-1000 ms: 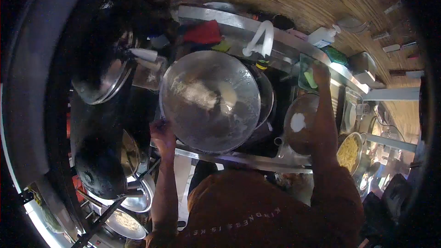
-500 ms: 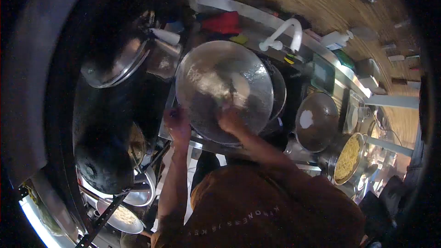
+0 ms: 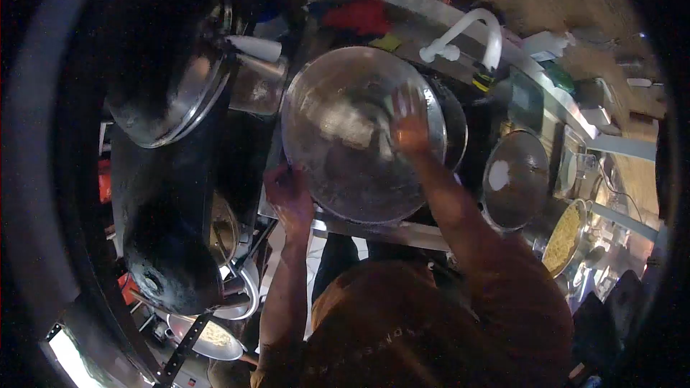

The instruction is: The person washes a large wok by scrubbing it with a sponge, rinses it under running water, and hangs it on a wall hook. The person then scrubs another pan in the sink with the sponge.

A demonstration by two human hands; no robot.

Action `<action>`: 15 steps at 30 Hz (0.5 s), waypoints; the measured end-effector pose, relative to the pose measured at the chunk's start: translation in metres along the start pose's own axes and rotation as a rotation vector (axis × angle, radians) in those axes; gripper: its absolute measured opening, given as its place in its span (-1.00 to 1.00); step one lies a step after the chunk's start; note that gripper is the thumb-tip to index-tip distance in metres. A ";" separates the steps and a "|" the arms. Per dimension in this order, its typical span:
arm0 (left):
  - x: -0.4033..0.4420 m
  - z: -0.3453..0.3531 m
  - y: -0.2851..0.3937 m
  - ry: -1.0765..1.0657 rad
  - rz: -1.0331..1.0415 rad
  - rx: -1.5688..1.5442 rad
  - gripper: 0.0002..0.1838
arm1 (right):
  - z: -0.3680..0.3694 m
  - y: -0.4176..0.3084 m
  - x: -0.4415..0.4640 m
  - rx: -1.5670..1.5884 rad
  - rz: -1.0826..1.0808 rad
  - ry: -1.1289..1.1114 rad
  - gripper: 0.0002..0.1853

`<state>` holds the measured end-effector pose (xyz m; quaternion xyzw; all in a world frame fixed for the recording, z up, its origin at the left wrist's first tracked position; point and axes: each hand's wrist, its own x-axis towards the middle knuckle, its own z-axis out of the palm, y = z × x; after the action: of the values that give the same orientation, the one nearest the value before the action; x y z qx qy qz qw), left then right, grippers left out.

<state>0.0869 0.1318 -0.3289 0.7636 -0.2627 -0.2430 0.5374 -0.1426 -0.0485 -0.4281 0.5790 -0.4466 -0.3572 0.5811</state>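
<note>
A large, round metal wok [image 3: 352, 179] with a wet, shiny inside lies in front of me, its open side up. My left hand [image 3: 289, 197] is closed at its lower left rim, the fingers wrapped round the edge. Inside the wok, my right hand [image 3: 410, 123] lies against the right inner wall with fingers stretched out, somewhat blurred. Something pale and greenish shows beside its fingers; I cannot tell what it is. Behind the wok's right side, the edge of another dark round pan [image 3: 458, 129] shows.
A white faucet [image 3: 467, 25] stands behind the wok, with a red cloth [image 3: 359, 16] to its left. On the right are a pan with a white patch [image 3: 516, 190] and a pan of noodles [image 3: 564, 237]. Big metal vessels [image 3: 165, 108] crowd the left.
My right hand has moved from the wok's lower middle to its right inner wall, fingers now stretched. My left hand stays at the rim. The whole view has shifted slightly.
</note>
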 end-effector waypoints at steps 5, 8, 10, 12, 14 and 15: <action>0.000 0.000 0.036 -0.003 0.015 0.132 -0.72 | -0.040 -0.027 -0.124 1.543 -0.547 -0.228 -0.51; -0.001 -0.001 0.010 0.003 0.024 0.127 -0.73 | -0.117 -0.040 -0.103 1.866 -0.470 0.123 -0.55; -0.001 -0.001 0.006 -0.017 -0.008 0.109 -0.72 | -0.149 -0.013 -0.057 2.020 -0.329 0.347 -0.50; -0.001 -0.003 0.013 -0.053 -0.085 0.075 -0.71 | -0.149 0.015 -0.002 2.000 -0.384 0.273 -0.49; 0.000 -0.005 -0.006 -0.042 -0.009 0.178 -0.72 | -0.107 -0.037 0.054 1.733 -0.780 -0.103 -0.42; 0.000 -0.007 -0.013 -0.040 0.029 0.228 -0.72 | -0.078 -0.047 0.060 2.187 -0.703 -0.022 -0.39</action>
<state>0.0928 0.1404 -0.3393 0.8109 -0.3102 -0.2192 0.4452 -0.0446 -0.0800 -0.4628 0.8634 -0.3367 0.0744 -0.3683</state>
